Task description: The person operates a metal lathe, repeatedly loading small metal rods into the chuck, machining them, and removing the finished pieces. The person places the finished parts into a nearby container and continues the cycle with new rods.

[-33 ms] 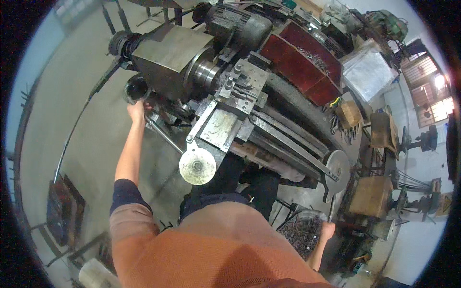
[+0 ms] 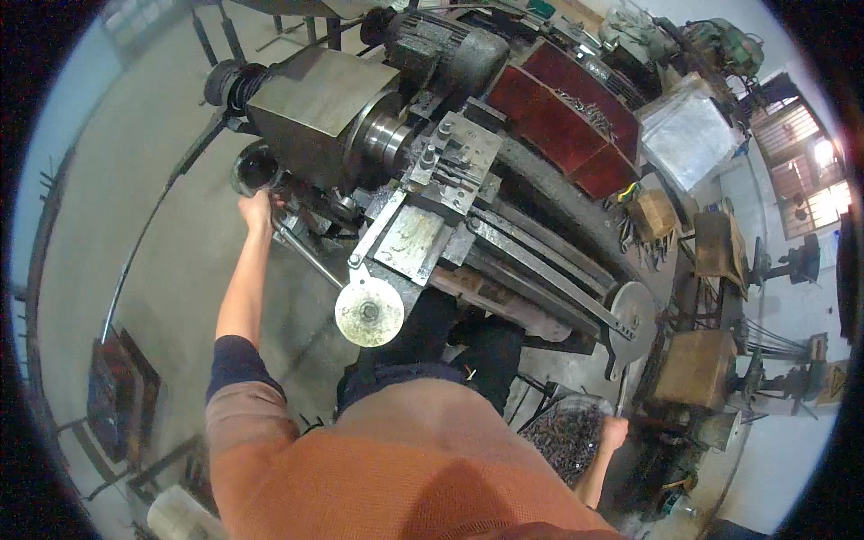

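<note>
A small metal lathe [image 2: 328, 94] stands in front of me, its bare spindle facing the tool post [image 2: 439, 153]. My left hand [image 2: 256, 211] is closed at the left, just below a dark round cup-shaped part [image 2: 257, 168] and beside a bright metal rod [image 2: 310, 256]. What its fingers grip is hidden. At the lower right my right hand [image 2: 614, 433] is wrapped round a lever handle [image 2: 622, 396]. That lever runs up to a grey round disc [image 2: 634, 306], joined by a long flat bar [image 2: 540, 270] to the carriage. A pale round plate [image 2: 369, 311] sits at the carriage's near end.
Behind the lathe are a motor [image 2: 459, 54] and a dark red tray [image 2: 549, 112] holding small metal pieces. A bin of dark metal bits [image 2: 567, 436] stands beside my right forearm. Several machines and boxes [image 2: 693, 369] line the right wall.
</note>
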Available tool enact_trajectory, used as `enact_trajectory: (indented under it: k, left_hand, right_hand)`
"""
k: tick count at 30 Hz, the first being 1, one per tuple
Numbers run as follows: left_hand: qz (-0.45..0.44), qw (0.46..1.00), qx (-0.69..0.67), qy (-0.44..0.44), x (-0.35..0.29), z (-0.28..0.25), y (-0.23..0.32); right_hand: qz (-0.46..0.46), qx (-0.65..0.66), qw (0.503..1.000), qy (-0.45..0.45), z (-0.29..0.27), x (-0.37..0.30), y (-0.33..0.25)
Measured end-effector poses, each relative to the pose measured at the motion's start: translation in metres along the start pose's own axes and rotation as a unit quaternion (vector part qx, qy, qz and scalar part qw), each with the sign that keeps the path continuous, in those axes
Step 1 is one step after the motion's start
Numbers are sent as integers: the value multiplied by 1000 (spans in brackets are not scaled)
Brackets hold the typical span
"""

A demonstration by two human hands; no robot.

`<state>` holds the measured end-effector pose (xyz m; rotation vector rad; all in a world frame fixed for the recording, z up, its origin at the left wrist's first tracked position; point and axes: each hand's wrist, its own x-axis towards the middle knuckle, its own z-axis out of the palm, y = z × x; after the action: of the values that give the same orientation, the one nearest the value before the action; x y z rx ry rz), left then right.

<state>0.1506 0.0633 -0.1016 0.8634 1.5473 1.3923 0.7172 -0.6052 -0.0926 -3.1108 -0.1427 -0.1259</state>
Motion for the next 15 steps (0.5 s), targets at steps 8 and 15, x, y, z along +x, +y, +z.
enact_trajectory:
  k: [8,15]
  left_hand:
    - [1,999,32,17,-8,-3,9]
    - [-24,999,27,-19,15,-9,11]
  right_hand:
    - [-4,-10,1000,-7,1,5,7]
    - [-193,-126,970,81,17,124,52]
